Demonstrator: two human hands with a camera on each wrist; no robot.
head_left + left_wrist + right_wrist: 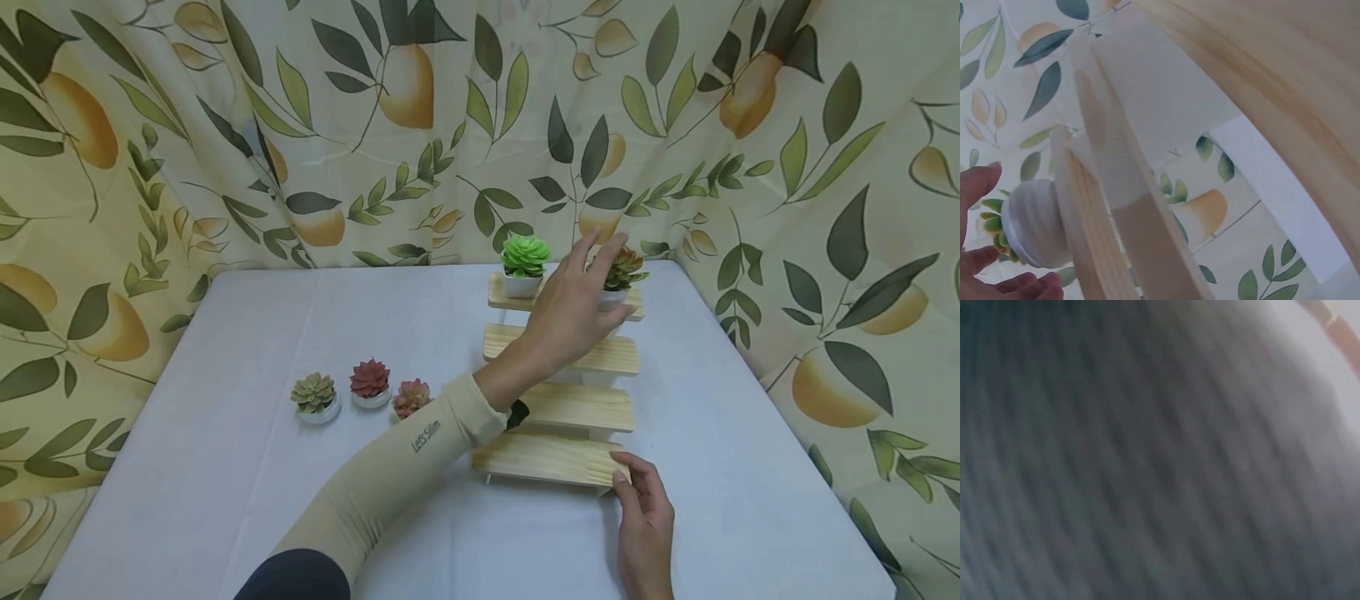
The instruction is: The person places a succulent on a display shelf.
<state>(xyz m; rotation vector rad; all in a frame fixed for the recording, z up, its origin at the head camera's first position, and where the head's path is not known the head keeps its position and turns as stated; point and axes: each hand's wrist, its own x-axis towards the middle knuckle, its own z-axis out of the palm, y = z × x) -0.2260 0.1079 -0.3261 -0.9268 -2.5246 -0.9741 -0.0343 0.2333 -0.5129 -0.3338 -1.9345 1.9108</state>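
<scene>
A tiered wooden shelf (pixel 561 356) with pale planks stands on the table. My left hand (pixel 573 300) reaches to its top plank, fingers spread around a potted succulent (pixel 624 271) with green and reddish-brown leaves. In the left wrist view, the round white pot (pixel 1036 222) sits against the plank, with thumb and fingers apart on either side. A bright green succulent (pixel 525 257) in a white pot stands left on the same plank. At the bottom plank (pixel 551 458), my right hand (pixel 647 521) pinches the right end between thumb and fingers. Dark blurred fabric (pixel 1147 462) fills most of the right wrist view.
Left of the shelf, a pale green succulent (pixel 313 393), a dark red one (pixel 370 379) and a pinkish one (pixel 411 398) stand in white pots; my left sleeve (pixel 420 450) partly covers the last. A leaf-patterned curtain (pixel 450 167) hangs behind the white-covered table (pixel 247 467).
</scene>
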